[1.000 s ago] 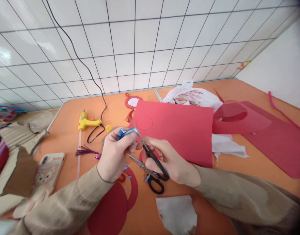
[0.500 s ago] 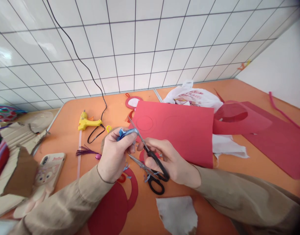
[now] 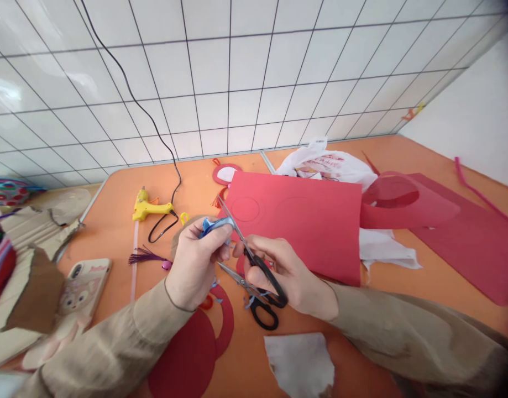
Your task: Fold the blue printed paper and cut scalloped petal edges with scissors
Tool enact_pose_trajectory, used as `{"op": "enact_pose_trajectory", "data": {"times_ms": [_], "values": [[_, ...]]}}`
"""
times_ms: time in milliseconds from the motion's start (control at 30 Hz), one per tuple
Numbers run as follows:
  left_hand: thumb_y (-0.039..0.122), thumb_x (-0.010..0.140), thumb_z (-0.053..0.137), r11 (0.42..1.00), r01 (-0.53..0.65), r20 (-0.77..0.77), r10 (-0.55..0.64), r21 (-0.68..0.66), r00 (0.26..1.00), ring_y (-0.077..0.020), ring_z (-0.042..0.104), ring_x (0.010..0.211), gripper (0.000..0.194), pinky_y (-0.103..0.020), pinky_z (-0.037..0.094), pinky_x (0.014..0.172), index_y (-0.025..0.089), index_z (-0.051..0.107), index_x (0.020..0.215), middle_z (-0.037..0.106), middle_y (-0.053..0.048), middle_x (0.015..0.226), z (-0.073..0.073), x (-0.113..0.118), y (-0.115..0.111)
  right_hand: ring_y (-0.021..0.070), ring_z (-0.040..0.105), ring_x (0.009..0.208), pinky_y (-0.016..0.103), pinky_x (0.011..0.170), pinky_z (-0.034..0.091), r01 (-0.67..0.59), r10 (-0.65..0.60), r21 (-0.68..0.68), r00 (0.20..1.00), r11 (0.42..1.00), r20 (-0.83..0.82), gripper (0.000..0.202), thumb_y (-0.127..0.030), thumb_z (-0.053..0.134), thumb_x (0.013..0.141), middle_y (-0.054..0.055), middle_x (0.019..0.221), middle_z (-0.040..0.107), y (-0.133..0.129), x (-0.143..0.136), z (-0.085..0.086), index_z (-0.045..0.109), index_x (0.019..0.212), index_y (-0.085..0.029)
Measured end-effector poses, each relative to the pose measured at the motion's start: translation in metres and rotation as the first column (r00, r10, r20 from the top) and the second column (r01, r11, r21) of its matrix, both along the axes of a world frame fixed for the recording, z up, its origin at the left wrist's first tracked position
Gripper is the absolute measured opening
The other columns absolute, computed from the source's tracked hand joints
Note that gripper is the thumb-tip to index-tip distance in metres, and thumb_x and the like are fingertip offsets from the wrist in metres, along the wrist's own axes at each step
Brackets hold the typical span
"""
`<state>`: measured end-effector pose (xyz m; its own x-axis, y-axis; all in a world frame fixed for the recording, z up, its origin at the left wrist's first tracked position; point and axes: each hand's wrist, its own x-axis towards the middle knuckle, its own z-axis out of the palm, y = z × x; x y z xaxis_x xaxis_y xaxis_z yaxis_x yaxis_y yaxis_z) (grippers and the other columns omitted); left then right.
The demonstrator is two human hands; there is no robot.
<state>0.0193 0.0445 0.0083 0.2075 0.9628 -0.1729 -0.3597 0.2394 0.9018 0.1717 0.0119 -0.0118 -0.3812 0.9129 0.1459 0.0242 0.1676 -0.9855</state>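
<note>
Pinched in my left hand [image 3: 198, 257] is a small blue piece of fabric or felt [image 3: 215, 225], partly hidden by the thumb and fingers. My right hand [image 3: 284, 268] grips black-handled scissors [image 3: 260, 264], their blades pointing up and left beside the blue piece. The blades look slightly parted. Below my hands, a second pair of black-handled scissors [image 3: 264, 315] lies on the table with small light-blue scraps around it. A large red sheet [image 3: 303, 221] with a drawn circle lies just behind the blades.
A yellow glue gun [image 3: 148, 207] with a black cord sits at the left. Near it are a purple tassel [image 3: 143, 255] and a phone [image 3: 85, 287]. Red cutouts [image 3: 187, 354] and a grey-white scrap [image 3: 303, 362] lie in front; a white plastic bag [image 3: 328, 163] rests behind.
Almost nothing differs. My right hand and its scissors have shifted very slightly; both hands keep their holds.
</note>
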Motion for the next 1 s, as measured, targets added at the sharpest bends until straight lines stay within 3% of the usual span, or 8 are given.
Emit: {"op": "enact_pose_trajectory", "data": {"times_ms": [133, 700, 1000], "values": [[0.022, 0.071, 0.073, 0.999, -0.006, 0.0, 0.006, -0.035, 1.0, -0.0092, 0.041, 0.046, 0.025, -0.029, 0.041, 0.059, 0.018, 0.052, 0.057, 0.047, 0.005, 0.043, -0.0017, -0.0001, 0.0, 0.0086, 0.033, 0.052, 0.023, 0.047, 0.028, 0.004, -0.004, -0.021, 1.0, 1.0, -0.005, 0.052, -0.068, 0.059, 0.08, -0.006, 0.058, 0.041, -0.0003, -0.0005, -0.0019, 0.054, 0.085, -0.016], [0.024, 0.071, 0.072, 0.998, -0.011, -0.002, 0.011, -0.055, 1.0, -0.0109, 0.045, 0.047, 0.025, -0.029, 0.042, 0.059, 0.018, 0.052, 0.058, 0.048, 0.005, 0.043, -0.0007, -0.001, -0.0024, 0.0083, 0.033, 0.051, 0.022, 0.047, 0.029, -0.007, 0.006, -0.023, 0.998, 1.0, -0.054, 0.05, -0.066, 0.061, 0.081, -0.006, 0.058, 0.041, 0.0, -0.0007, -0.0055, 0.054, 0.086, -0.016], [0.024, 0.072, 0.072, 0.999, 0.003, -0.015, -0.004, -0.041, 1.0, -0.0111, 0.043, 0.047, 0.033, -0.028, 0.04, 0.059, 0.02, 0.046, 0.054, 0.035, 0.007, 0.043, -0.001, -0.0011, -0.0005, 0.0085, 0.034, 0.05, 0.022, 0.047, 0.029, -0.001, -0.001, -0.052, 1.0, 0.999, -0.03, 0.047, -0.062, 0.063, 0.081, -0.007, 0.056, 0.039, -0.0022, 0.001, -0.008, 0.054, 0.091, -0.016]]}}
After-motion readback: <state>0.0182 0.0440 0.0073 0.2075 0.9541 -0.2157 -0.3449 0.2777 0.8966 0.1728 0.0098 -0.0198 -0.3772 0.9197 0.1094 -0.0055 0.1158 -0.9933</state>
